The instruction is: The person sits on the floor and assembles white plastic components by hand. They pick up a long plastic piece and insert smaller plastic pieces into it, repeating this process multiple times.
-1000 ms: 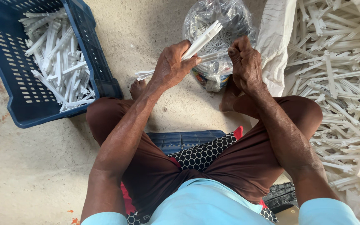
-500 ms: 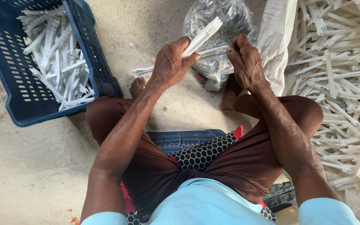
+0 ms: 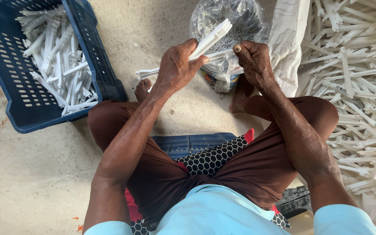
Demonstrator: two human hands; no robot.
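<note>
Here, both hands grip white plastic strips.
Left hand (image 3: pixel 177 65) clenched round a strip bundle (image 3: pixel 209 40); right hand (image 3: pixel 251 61) pinches another strip (image 3: pixel 217 56) between them. Clear bag (image 3: pixel 227 26) just beyond; blue crate (image 3: pixel 88 39) left; loose pile (image 3: pixel 353 74) right.

Small floor-level workshop: bare concrete floor (image 3: pixel 35 182), blue crate (image 3: pixel 18 109), heaped white plastic strips (image 3: pixel 353 78).
</note>
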